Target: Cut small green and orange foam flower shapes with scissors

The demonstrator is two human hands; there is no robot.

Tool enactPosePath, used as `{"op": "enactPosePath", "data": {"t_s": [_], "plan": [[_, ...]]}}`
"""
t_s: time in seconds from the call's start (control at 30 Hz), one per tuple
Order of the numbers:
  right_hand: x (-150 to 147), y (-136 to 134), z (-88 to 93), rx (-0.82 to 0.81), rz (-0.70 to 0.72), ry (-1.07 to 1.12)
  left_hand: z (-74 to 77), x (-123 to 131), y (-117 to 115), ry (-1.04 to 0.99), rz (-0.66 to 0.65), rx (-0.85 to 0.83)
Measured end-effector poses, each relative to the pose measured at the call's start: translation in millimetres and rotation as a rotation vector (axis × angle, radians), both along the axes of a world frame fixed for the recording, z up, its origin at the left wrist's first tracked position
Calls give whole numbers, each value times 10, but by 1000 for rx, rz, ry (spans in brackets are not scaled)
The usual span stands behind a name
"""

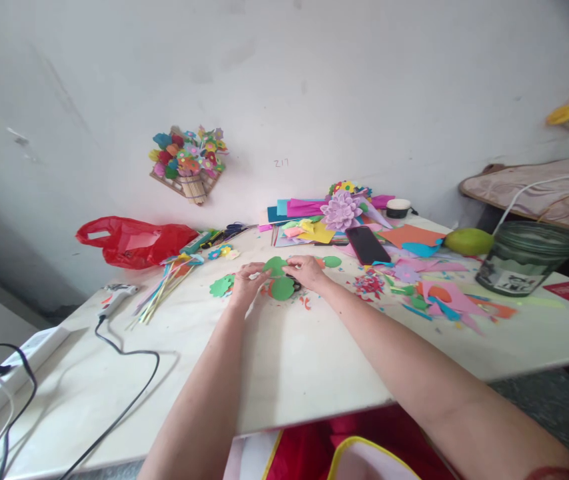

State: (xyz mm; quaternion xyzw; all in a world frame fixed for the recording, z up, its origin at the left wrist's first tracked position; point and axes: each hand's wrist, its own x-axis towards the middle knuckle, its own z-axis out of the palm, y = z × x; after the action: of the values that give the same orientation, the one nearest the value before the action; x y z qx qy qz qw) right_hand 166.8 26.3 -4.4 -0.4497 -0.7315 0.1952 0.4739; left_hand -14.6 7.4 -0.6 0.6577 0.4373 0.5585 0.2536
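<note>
Between my two hands is a green scalloped cutout, held up just above the table. The fingers of my left hand pinch its left edge. My right hand grips the right edge, also with closed fingers. Below it lies a round green cutout, with something dark partly showing beside it under my right hand. Left of my left hand is another green scalloped cutout, and a green oval piece lies beyond my right hand.
A hot glue gun with a black cord lies left, near a red plastic bag and thin sticks. Right are a phone, coloured scraps, a green fruit and a glass jar. Coloured sheets lie behind.
</note>
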Motion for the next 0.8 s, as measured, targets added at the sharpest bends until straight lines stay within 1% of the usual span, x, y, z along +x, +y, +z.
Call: {"op": "enactPosePath", "data": {"t_s": [0.07,0.13,0.23,0.3,0.33,0.4,0.5,0.57,0.63,0.73,0.8], "plan": [[-2,39,-42,97,-1,20,-7,16,16,47,-13,74],[0,62,-64,155,10,33,-9,30,29,56,-12,109],[8,87,-64,153,32,55,3,48,28,42,-2,135],[44,125,-48,117,6,102,16,60,15,28,-4,75],[80,154,-37,92,-34,137,21,67,6,10,-2,8],[196,229,-11,20,-168,179,28,80,-9,-52,6,-124],[443,326,25,-97,-374,221,28,95,-24,-185,-8,-229],[600,347,49,-177,-487,163,24,98,-31,-275,-52,-260],[710,329,73,-233,-547,45,17,94,-37,-338,-97,-286],[767,267,103,-268,-573,-77,3,83,-41,-357,-123,-317],[759,230,114,-284,-553,-177,-4,79,-38,-370,-126,-327]]}}
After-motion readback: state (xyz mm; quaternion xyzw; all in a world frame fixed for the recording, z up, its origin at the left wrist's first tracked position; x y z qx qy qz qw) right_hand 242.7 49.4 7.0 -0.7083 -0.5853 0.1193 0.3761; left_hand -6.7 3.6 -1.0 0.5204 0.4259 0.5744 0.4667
